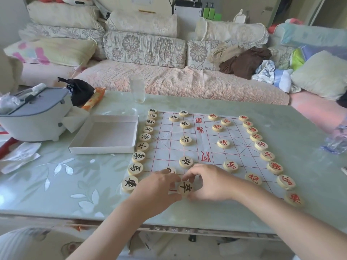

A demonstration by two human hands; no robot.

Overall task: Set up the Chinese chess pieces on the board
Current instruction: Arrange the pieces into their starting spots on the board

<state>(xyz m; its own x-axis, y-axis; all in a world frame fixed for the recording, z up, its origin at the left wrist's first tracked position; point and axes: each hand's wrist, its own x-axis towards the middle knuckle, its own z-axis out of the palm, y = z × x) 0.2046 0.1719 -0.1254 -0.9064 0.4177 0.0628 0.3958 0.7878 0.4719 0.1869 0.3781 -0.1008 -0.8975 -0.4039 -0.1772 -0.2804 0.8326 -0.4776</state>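
"Well, hands first. What do they hold?"

"Right hand (210, 182): thumb and forefinger pinch a round pale wooden disc bearing a black character (185, 188). Left hand (159, 186): fingers curled against the disc's left rim. It appears to share the grip, though its fingertips are hidden behind the knuckles. The disc is at the near edge of the white sheet board ruled in red lines (206, 136), on the black side's forward rank."

"And the rest of the set?"

"Black-lettered discs (135, 168) line the board's left margin and red-lettered discs (274, 167) line the right. Others stand in the field. Judged nearly complete."

"Risks?"

"Two. A half-hidden disc (171, 170) lies just behind the left hand's fingers, and a careless withdrawal could knock it off its crossing. The board looks thin and unfastened on the pale green, leaf-patterned glass table top (56, 175), so a dragging wrist could shift it and disturb every row."

"Legible writing?"

"The held disc reads 卒. The red soldier disc (230, 165) nearby reads 兵. The red river character (205, 156) printed mid-board reads 河. No brand noted. A shallow white cardboard box (103, 136) lies just left of the board, with a clear tumbler (137, 89) beyond."
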